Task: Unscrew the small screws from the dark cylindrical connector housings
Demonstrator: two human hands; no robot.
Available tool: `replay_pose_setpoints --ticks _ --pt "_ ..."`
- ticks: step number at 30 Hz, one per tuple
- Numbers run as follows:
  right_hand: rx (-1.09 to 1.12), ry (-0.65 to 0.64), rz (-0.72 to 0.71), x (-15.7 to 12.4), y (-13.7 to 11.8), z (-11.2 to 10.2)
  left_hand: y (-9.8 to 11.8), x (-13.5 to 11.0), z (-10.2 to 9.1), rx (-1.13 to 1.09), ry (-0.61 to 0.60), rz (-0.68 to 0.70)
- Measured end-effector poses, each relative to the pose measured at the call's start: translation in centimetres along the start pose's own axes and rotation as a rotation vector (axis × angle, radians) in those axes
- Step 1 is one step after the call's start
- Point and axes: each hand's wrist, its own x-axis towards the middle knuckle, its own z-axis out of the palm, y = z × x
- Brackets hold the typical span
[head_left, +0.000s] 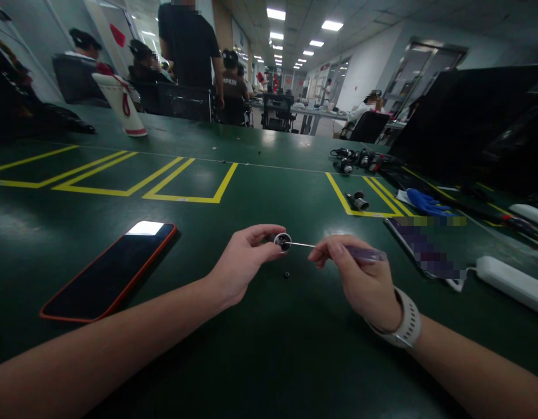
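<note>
Between thumb and fingers, my left hand (246, 256) grips a small round metal part (288, 238) with a hollow, dark inside; its open end faces right. My right hand (358, 279) is closed on the translucent purplish handle of a screwdriver (367, 254). The thin shaft points left, and its tip reaches into the opening of the round part. What the tip touches inside is too small to tell. A tiny dark ring-like piece (287, 275) lies on the green table (269, 349) just below the round part.
At left lies a phone with an orange edge (116, 270); another phone (421, 250) is at right near a white power strip (508, 279). Metal parts (360, 201) sit in a yellow-taped box. Farther back are connectors (347, 166), a blue glove (426, 202) and a tall cup (123, 105).
</note>
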Motion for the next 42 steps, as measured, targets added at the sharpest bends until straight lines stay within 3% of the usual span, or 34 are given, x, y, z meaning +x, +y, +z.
replay_pose_setpoints --ticks 4,10,26,42 --pt "-0.271 -0.073 -0.159 -0.6 -0.5 0.1 0.2 -0.1 0.3 0.003 0.005 0.006" --pt "-0.401 -0.141 -0.294 -0.4 -0.9 0.3 0.2 -0.2 0.5 0.011 -0.002 0.031" --pt "-0.487 -0.214 -0.432 -0.9 -1.4 0.6 0.0 -0.3 0.7 0.100 0.040 0.094" --pt "-0.540 -0.252 -0.468 -0.9 -1.7 0.8 0.2 -0.4 0.8 0.110 0.047 0.089"
